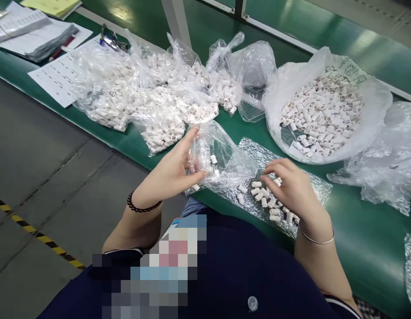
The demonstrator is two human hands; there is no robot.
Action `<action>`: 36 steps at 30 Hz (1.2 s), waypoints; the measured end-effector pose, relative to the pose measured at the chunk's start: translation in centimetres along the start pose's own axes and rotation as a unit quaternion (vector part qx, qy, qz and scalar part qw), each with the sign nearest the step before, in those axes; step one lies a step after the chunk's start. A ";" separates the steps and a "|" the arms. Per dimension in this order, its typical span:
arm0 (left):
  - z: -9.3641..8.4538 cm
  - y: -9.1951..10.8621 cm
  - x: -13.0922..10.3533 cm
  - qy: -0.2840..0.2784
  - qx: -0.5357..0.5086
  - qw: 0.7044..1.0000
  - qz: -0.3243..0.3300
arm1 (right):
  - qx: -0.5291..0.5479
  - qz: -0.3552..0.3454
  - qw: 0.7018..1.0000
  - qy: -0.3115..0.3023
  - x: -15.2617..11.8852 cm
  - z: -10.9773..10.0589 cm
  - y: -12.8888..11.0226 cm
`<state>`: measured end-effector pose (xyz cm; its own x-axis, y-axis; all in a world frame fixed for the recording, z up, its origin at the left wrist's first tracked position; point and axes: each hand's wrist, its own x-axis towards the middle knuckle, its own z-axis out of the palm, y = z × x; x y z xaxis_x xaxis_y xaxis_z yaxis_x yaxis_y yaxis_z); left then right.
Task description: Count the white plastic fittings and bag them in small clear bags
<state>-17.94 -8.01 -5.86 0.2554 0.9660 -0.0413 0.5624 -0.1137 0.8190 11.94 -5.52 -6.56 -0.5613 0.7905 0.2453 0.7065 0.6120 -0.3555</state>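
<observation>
My left hand (178,168) grips the side of a clear plastic bag (225,155), its thumb in front and its fingers behind the film. A few short white tube fittings (213,159) show inside. To the right, my right hand (288,188) is above the loose white fittings (265,195), close to the bag. Its thumb and index finger are apart, and a white fitting (277,181) shows in the gap between them. Whether that piece touches the hand I cannot tell. The loose fittings lie scattered on a sheet of bubble wrap (255,153).
Several filled clear bags of fittings (108,88) line the back left of the green table (365,235). A large open bag (275,110) full of fittings stands back right, beside crumpled plastic (391,155). Papers (19,31) lie far left. A frame post (177,20) rises behind.
</observation>
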 end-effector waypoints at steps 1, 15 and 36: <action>-0.2 -0.2 0.0 0.007 0.002 1.000 -0.002 | -0.035 0.005 0.996 -0.076 -0.4 0.1 0.2; 0.8 0.5 0.0 -0.028 -0.037 0.999 -0.002 | -0.092 -0.043 0.956 -0.276 0.4 4.1 1.9; 0.0 0.0 0.0 -0.004 0.017 1.000 0.005 | -0.003 -0.072 0.997 0.015 0.0 0.1 -3.2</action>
<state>-17.97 -7.97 -5.83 0.2670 0.9629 -0.0385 0.5862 -0.1306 0.7996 9.65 -7.46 -5.52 -0.6442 0.6941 0.3213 0.6211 0.7199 -0.3098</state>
